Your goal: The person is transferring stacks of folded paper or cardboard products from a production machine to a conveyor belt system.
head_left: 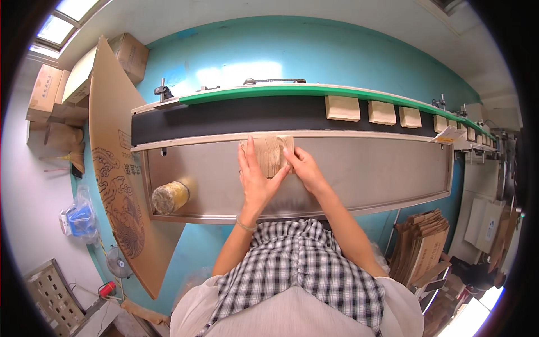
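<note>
A bundle of tan paper sheets (268,156) sat between the person's two hands, above the near part of a steel tray (370,168). It was a squarish block with many thin layers showing as fine, close lines that ran away from the body. At its right end a smoother, paler piece stood out from the lined part, and the lower edge looked darker. The left hand (255,177) lay along the bundle's left side, fingers stretched out and thumb spread toward the lower edge. The right hand (303,168) was curled closer, its thumb on the right end. Together they had hold of the bundle, open about as wide as the block; how firmly they pressed could not be told.

Beyond the grip ran a black belt (236,117), and farther right on it rested similar tan blocks (342,108), their faces plain. Well to the right of the hands, a small pale card (449,135) bore printing too small to read. Left of the grip, past a yellowish cylinder (173,196), a tall cardboard sheet (126,191) carried dark swirling line art and a column of large printed characters.
</note>
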`<state>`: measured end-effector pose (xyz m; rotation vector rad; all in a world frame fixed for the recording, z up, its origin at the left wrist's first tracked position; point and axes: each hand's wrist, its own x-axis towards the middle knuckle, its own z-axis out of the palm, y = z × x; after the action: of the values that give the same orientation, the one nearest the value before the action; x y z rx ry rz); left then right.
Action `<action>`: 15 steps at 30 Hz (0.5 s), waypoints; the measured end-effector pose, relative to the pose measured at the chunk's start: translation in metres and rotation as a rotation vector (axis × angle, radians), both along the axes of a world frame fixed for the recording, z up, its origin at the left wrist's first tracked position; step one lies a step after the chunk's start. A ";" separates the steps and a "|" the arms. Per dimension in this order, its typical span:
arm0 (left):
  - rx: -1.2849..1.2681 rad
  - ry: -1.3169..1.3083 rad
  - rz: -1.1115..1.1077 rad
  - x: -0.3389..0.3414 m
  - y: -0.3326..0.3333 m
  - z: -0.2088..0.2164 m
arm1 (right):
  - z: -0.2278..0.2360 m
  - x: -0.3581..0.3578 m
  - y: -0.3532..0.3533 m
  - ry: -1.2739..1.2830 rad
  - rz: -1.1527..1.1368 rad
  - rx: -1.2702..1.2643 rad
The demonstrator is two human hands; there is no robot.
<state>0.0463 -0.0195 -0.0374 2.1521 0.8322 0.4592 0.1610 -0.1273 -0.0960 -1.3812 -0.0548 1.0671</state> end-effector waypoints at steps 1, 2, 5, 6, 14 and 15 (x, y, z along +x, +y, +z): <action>0.000 -0.002 0.002 -0.001 0.002 -0.003 | -0.004 0.004 -0.005 -0.002 0.002 0.000; 0.012 -0.009 0.002 -0.002 0.003 -0.009 | -0.010 0.008 -0.011 -0.178 0.065 -0.023; -0.020 -0.036 0.014 -0.005 0.006 -0.010 | 0.001 0.022 -0.002 -0.250 -0.108 0.011; -0.065 -0.066 0.015 -0.003 0.006 -0.007 | 0.008 0.032 0.004 -0.152 -0.352 0.065; -0.225 -0.165 -0.013 0.001 -0.001 -0.026 | -0.001 0.005 0.010 -0.316 -0.048 -0.053; -0.205 -0.157 -0.029 0.002 -0.001 -0.023 | 0.001 -0.003 0.012 -0.467 -0.006 -0.067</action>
<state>0.0479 -0.0204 -0.0606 1.9115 0.7261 0.4991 0.1580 -0.1149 -0.0947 -1.6673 -0.3585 0.7275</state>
